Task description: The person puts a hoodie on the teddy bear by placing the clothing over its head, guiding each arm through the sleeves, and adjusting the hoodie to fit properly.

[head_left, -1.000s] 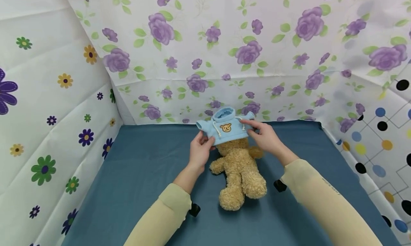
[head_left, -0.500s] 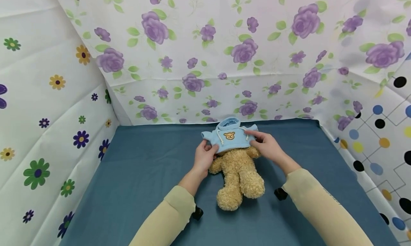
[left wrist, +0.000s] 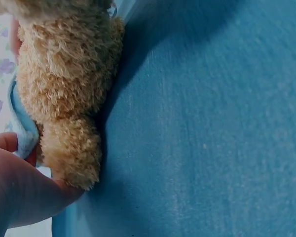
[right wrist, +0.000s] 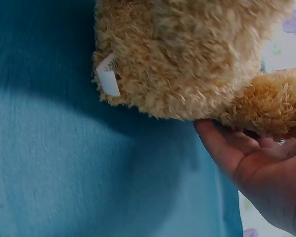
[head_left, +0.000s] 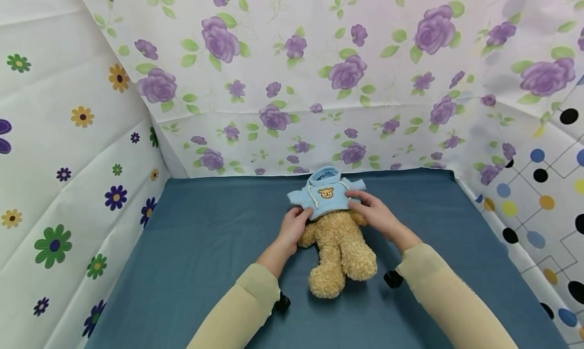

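A tan teddy bear [head_left: 338,237] lies on its back, legs toward me. Its head is hidden by a small light-blue doll hoodie [head_left: 329,199] with a bear patch and white drawstrings, whose neck opening faces the back wall. At the hoodie's lower left edge, my left hand [head_left: 293,228] pinches the hem between thumb and fingers; the left wrist view shows the hem [left wrist: 25,139] there beside the bear's arm [left wrist: 71,150]. My right hand [head_left: 376,213] holds the hoodie's right side with thumb and forefinger. In the right wrist view, other fingers [right wrist: 222,145] touch the bear's side below its arm [right wrist: 269,103].
Dark blue cloth [head_left: 219,258] covers the table. Flower-printed sheets hang behind [head_left: 255,80] and at the left [head_left: 50,187]; a dotted sheet [head_left: 543,227] stands at the right. A white label [right wrist: 108,79] sticks out of the bear's side.
The hoodie has come down toward me over the bear's head and onto its upper body, both hands moving with it. In the last half second the right hand has shifted slightly on the hoodie.
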Demonstrator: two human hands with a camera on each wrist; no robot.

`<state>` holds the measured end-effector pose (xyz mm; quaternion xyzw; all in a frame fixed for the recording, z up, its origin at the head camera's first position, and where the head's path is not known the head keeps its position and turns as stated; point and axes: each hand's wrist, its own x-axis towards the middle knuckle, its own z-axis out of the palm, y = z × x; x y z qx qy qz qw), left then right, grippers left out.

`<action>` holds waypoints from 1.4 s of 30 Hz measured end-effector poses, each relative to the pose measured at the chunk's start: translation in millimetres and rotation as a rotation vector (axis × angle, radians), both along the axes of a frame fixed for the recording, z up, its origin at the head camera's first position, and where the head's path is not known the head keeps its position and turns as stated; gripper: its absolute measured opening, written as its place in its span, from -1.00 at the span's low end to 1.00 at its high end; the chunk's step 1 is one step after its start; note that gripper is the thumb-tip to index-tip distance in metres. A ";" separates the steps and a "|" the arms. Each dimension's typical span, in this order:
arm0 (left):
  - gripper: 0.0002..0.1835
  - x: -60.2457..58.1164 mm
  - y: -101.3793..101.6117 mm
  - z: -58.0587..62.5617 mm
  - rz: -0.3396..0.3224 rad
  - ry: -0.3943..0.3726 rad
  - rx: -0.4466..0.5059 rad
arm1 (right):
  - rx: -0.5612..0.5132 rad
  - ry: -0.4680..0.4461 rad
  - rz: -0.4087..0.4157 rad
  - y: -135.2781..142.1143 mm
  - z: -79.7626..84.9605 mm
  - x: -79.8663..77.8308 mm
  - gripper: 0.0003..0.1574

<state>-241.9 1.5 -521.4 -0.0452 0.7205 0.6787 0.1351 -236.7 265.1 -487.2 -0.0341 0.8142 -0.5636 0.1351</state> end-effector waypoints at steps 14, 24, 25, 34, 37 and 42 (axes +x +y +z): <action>-0.51 2.9 -5.8 -4.9 -0.011 0.025 0.031 | -0.077 -0.005 -0.080 -11.3 -18.9 7.7 -0.28; -0.55 9.8 -23.9 -3.9 0.008 0.073 0.034 | -0.162 -0.010 -0.153 -37.0 -25.4 26.4 -0.28; -0.56 10.6 -26.5 -4.1 0.015 0.078 0.036 | -0.172 -0.010 -0.159 -40.4 -26.2 27.9 -0.27; -0.62 14.9 -57.3 -11.2 0.070 0.085 0.078 | -0.247 -0.014 -0.178 -75.7 -29.6 34.8 -0.25; -0.63 17.3 -66.6 -10.7 0.074 0.082 0.093 | -0.261 -0.018 -0.166 -82.1 -28.6 35.8 -0.24; -0.61 22.5 -74.0 -15.4 0.046 0.089 0.103 | -0.255 -0.015 -0.182 -87.5 -32.8 44.4 -0.23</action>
